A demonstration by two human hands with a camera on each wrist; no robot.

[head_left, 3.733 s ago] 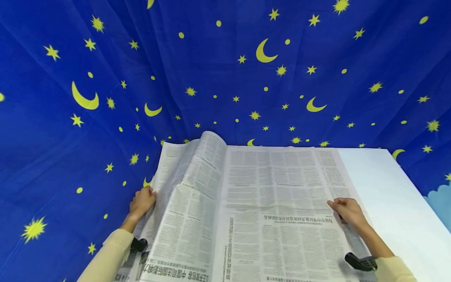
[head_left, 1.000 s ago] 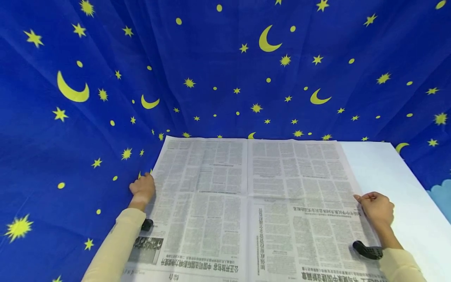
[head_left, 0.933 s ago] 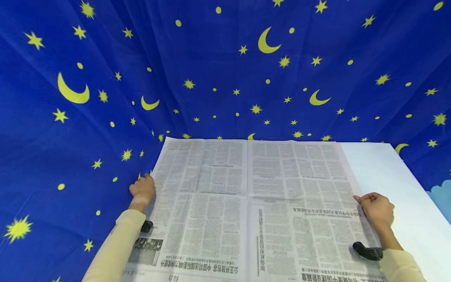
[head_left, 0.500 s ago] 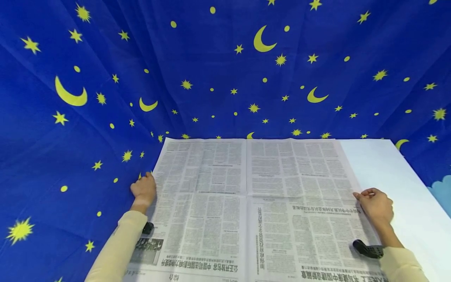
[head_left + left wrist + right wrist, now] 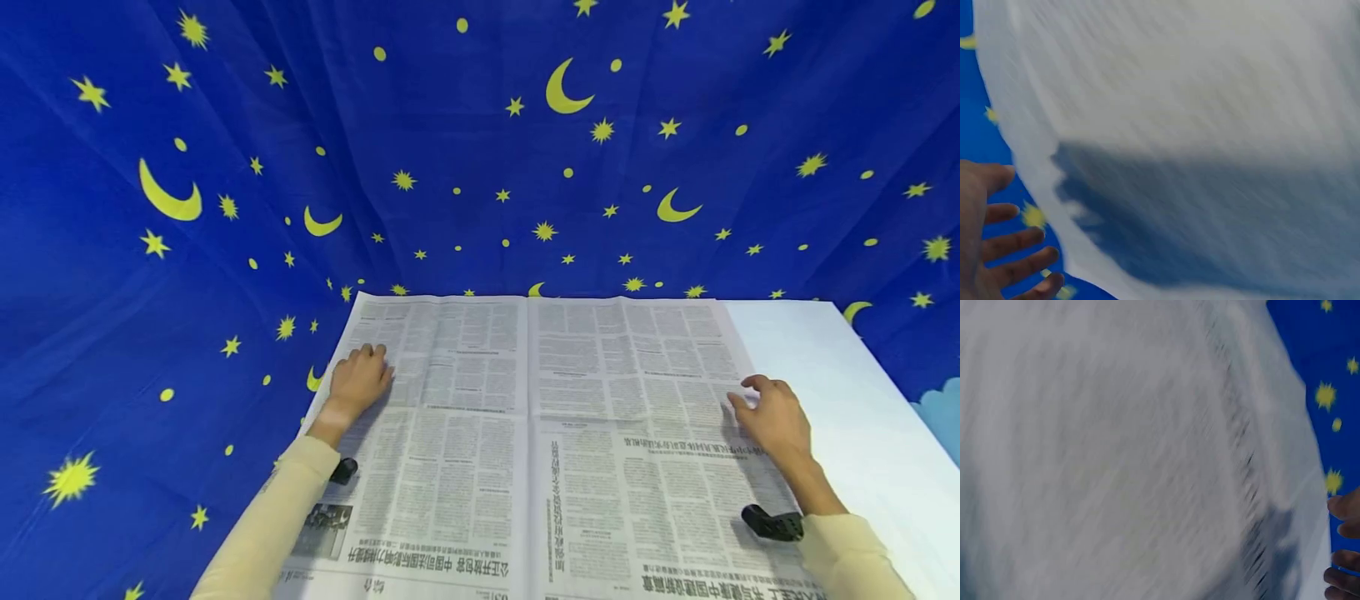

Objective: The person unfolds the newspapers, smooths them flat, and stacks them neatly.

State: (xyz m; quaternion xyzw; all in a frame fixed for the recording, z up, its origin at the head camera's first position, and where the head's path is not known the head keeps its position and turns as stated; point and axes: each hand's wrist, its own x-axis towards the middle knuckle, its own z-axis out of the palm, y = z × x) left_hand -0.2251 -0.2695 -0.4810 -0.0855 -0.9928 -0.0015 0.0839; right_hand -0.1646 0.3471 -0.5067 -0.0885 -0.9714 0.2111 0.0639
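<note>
A newspaper (image 5: 465, 467) lies spread flat in the head view, its centre fold running away from me and a small photo near its lower left. My left hand (image 5: 358, 385) is over its left page, fingers loosely bent and holding nothing; the left wrist view shows that hand's fingers (image 5: 1019, 244) spread apart beside the blurred sheet. Near the right edge of the paper, my right hand (image 5: 776, 414) has thumb and forefinger parted with nothing between them. In the right wrist view the fingers (image 5: 1342, 575) appear at the frame's edge, apart from one another.
Under the newspaper is a white table (image 5: 817, 367), its bare strip showing at the right. A blue curtain (image 5: 465, 108) with yellow stars and moons hangs behind and along the left side. A black wrist device (image 5: 772, 523) juts from the right sleeve.
Earlier the raised left page was turned down flat. Since half a second ago, my left hand has let go of the left edge and moved inward; my right fingers have parted from the right edge.
</note>
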